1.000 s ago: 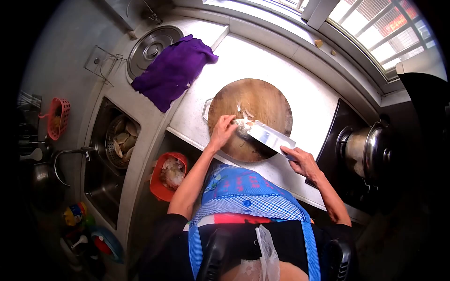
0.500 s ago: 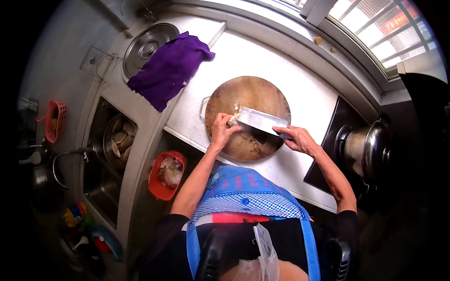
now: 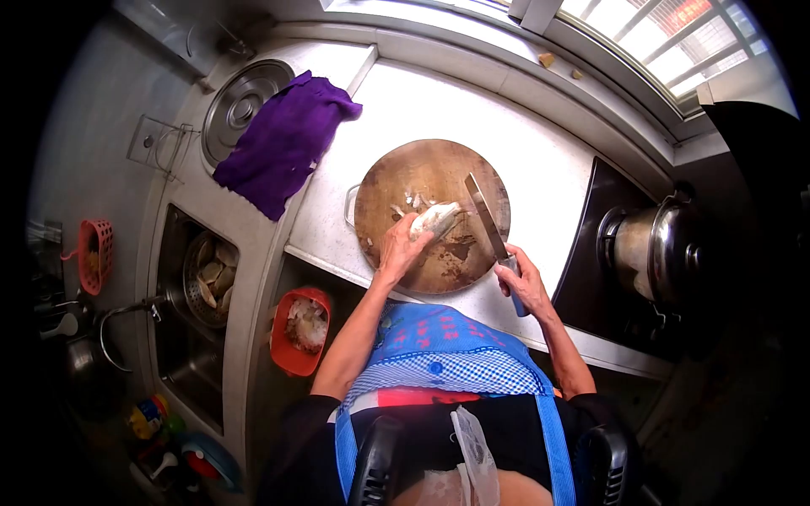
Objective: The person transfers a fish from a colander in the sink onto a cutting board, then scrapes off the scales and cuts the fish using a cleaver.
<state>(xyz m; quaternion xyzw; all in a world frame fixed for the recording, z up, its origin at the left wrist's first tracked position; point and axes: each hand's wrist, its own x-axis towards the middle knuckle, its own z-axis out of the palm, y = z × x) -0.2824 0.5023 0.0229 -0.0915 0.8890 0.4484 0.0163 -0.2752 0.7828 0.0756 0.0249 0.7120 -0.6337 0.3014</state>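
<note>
A pale, silvery piece that looks like a small fish (image 3: 435, 221) lies on the round wooden chopping board (image 3: 396, 173). My left hand (image 3: 400, 251) grips its near end from the left. Small white scraps (image 3: 416, 201) are scattered on the board just beyond it. My right hand (image 3: 525, 282) is closed round the handle of a cleaver (image 3: 486, 214). The blade is turned nearly edge-on to me, apart from the fish on its right, and points away over the right part of the board.
A purple cloth (image 3: 283, 143) partly covers a metal lid (image 3: 245, 108) at the back left. A colander (image 3: 207, 278) of pale oval pieces stands in the sink (image 3: 192, 358). Below the counter is a red bin (image 3: 297, 361) of scraps. A steel pot (image 3: 645, 244) stands on the black stove (image 3: 578, 270) at right.
The cleaver has moved off the fish to the right and turned from flat to nearly edge-on. More of the fish now shows, pointing right in my left hand.
</note>
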